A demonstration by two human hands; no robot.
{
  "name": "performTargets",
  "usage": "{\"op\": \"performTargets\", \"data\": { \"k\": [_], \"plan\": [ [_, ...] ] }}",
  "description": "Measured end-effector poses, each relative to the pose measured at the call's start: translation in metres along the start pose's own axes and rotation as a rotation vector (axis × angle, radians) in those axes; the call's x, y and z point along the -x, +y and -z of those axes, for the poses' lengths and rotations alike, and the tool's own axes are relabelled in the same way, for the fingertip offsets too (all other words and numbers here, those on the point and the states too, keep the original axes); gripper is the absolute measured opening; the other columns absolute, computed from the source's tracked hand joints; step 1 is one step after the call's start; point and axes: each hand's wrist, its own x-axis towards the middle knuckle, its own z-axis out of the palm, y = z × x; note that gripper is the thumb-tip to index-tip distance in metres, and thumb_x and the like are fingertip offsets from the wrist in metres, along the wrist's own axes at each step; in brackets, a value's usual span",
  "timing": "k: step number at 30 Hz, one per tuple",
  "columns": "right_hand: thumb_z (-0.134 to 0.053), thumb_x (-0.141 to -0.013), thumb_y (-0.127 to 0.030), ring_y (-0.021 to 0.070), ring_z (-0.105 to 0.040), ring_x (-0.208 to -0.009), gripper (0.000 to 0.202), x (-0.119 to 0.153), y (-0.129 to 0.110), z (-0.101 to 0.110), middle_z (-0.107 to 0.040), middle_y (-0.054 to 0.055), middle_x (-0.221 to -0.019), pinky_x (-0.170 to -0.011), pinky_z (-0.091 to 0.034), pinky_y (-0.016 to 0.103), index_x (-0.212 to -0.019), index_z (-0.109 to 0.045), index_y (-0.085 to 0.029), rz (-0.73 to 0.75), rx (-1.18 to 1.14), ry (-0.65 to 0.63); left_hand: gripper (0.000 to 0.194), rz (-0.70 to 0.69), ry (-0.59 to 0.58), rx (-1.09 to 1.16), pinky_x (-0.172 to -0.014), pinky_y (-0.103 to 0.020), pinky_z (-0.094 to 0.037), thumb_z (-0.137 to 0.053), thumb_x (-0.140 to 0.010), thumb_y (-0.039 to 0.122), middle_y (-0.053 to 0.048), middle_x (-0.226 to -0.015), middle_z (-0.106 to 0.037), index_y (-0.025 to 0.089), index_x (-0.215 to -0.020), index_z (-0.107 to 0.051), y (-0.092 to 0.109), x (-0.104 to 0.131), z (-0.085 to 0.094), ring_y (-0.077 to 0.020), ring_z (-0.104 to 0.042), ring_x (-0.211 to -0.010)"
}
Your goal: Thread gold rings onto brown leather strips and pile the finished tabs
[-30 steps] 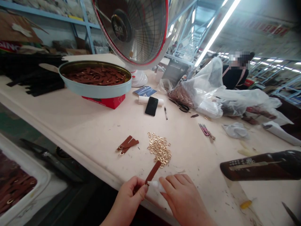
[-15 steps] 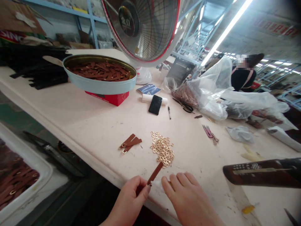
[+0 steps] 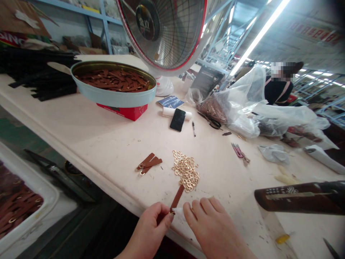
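Near the table's front edge, my left hand pinches a brown leather strip at its lower end, where a bit of metal shows by the fingertips. My right hand is closed around a whitish, translucent tool, whose tip touches the strip beside my left fingers. Most of this tool is hidden by the hand. Just beyond the strip lies a pile of gold metal rings. To its left rest several brown strips with rings.
An oval tin of strips sits on a red box before a fan. A phone, pen, scissors and plastic bags lie behind. A dark rounded bar juts in at right; a person is beyond.
The held strip has tilted slightly, its far end now lower and a little to the left. My right hand has shifted slightly left. The grips look the same.
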Motion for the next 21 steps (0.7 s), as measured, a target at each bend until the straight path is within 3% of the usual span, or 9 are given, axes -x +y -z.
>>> {"op": "performTargets", "data": {
  "k": [9,15,21],
  "plan": [
    [-0.058,-0.061,-0.018,0.0193,-0.048,-0.059,0.022,-0.002,0.002,0.007,-0.059,0.003,-0.065,-0.061,-0.026,0.035,-0.083,-0.055,-0.017,0.016,0.021,-0.006,0.019,0.017,-0.016,0.101,-0.054,-0.023,-0.034,-0.051,-0.075,0.032,0.003,-0.059,-0.049,0.016,-0.065,-0.052,-0.004,0.001,-0.002,-0.0125,-0.043,-0.057],
    [-0.060,-0.056,-0.014,0.0188,-0.048,-0.058,0.029,0.002,0.000,0.005,-0.060,0.001,-0.066,-0.060,-0.026,0.034,-0.085,-0.057,-0.017,-0.008,-0.003,0.006,0.021,0.138,-0.059,0.289,-0.045,-0.021,-0.029,-0.051,-0.072,0.036,0.008,-0.049,-0.040,0.018,-0.064,-0.045,-0.008,-0.001,-0.004,-0.0091,-0.036,-0.046],
    [-0.055,-0.062,-0.012,0.0186,-0.047,-0.057,0.021,0.010,-0.003,0.013,-0.059,0.002,-0.064,-0.058,-0.027,0.034,-0.082,-0.057,-0.018,-0.045,-0.038,0.020,0.027,0.143,-0.060,0.337,-0.043,-0.019,-0.026,-0.057,-0.069,0.041,0.007,-0.047,-0.042,0.016,-0.064,-0.047,-0.006,0.006,-0.008,-0.0074,-0.035,-0.044]
  ]
}}
